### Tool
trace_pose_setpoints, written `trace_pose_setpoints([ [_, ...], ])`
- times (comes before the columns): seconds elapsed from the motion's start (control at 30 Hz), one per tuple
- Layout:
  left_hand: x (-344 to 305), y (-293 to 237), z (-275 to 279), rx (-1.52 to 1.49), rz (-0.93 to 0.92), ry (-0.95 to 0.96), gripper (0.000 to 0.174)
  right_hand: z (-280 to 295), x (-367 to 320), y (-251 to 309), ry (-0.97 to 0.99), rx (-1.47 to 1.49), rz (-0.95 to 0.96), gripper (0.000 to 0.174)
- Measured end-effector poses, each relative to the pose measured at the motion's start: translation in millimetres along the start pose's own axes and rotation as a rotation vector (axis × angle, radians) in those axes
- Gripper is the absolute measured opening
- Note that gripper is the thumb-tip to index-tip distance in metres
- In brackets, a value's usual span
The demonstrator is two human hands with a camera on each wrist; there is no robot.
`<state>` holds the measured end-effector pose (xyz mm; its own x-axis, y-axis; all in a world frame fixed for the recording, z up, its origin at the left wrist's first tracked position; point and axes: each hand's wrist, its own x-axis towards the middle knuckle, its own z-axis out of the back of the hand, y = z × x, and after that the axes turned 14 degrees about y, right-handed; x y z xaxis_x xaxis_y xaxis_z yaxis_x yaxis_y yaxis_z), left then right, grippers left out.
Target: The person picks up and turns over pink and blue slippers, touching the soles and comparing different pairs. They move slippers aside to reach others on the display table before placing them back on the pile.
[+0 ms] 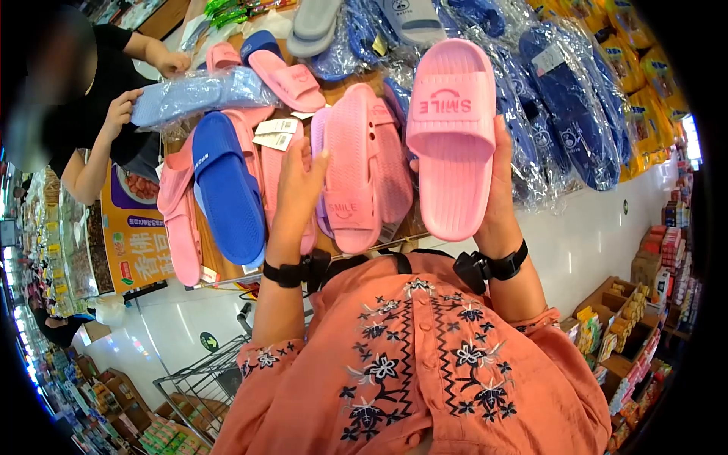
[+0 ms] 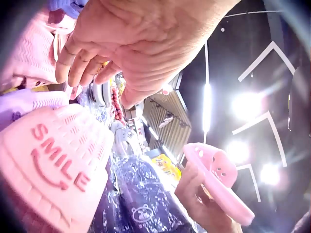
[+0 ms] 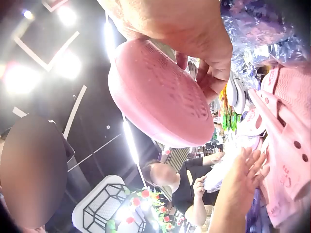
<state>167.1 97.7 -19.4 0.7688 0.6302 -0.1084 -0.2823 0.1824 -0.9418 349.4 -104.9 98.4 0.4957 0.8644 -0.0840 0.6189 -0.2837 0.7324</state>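
A pink slipper [image 1: 453, 174] marked SMILE is held up by my right hand [image 1: 500, 193], thumb along its edge and fingers behind it. The right wrist view shows that slipper [image 3: 155, 97] from its side, with the right hand [image 3: 180, 29] curled round it. My left hand [image 1: 297, 189] is raised over the display with relaxed fingers and holds nothing; the left wrist view shows this hand [image 2: 141, 43] too. Beside it lie another pink SMILE slipper [image 1: 353, 174] and white tags [image 1: 277, 134]. A blue slipper [image 1: 227, 186] lies further left.
Plastic-wrapped dark blue slippers [image 1: 576, 114] fill the right of the display, with yellow packets [image 1: 648, 98] beyond. At the left another person [image 1: 95, 114] holds wrapped light blue slippers [image 1: 205, 97]. A wire cart [image 1: 201, 379] stands below the display; stocked shelves [image 1: 629, 334] are at the lower right.
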Motion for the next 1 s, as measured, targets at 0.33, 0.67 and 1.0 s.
trace_pose_setpoints([
  [0.33, 180, -26, 63, 0.881, -0.003, -0.205, 0.050, -14, -3, 1, 0.076, 0.074, -0.076, 0.067],
  [0.67, 234, 7, 83, 1.100, 0.083, -0.002, 0.045, 2, 1, -10, 0.111, 0.277, -0.163, 0.072],
  [1.0, 44, -102, 88, 0.501, -0.360, -0.303, 0.021, -6, 16, -29, 0.200, 0.337, -0.213, 0.070],
])
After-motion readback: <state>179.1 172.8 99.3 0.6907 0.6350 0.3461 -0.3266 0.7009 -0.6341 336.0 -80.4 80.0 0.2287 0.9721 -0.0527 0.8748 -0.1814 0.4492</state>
